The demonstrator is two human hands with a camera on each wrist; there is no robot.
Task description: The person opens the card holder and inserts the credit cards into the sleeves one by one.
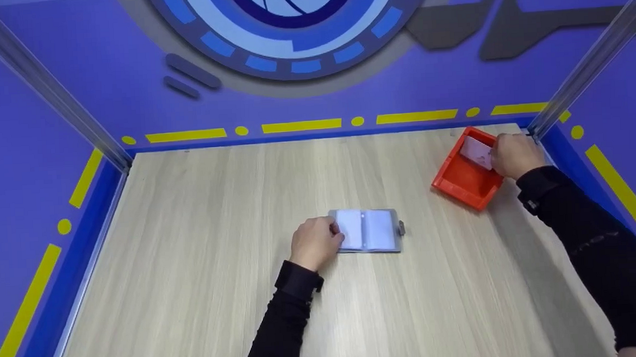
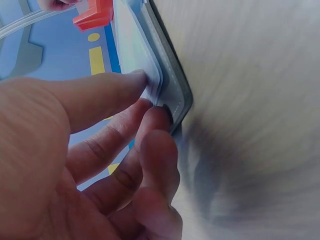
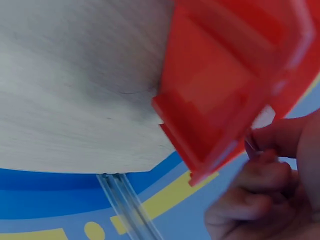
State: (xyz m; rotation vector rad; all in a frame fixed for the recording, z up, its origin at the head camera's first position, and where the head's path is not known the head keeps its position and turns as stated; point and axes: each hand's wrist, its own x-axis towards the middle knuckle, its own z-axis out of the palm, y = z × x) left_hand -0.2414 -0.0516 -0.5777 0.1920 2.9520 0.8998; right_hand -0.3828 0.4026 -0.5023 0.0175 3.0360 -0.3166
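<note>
An open card holder with clear plastic sleeves and a grey cover lies mid-table, its snap tab on the right side. My left hand is at its left edge. In the left wrist view, the thumb and fingertips pinch the sleeves near a corner of the cover. Over at the back right, my right hand reaches over the side of a red tray. Its thumb and finger pinch the edge of a pale pink card, which leans inside the tray's far part.
The wooden table is walled by blue panels, with a decorated back panel close behind the tray. A metal corner post rises near my right hand.
</note>
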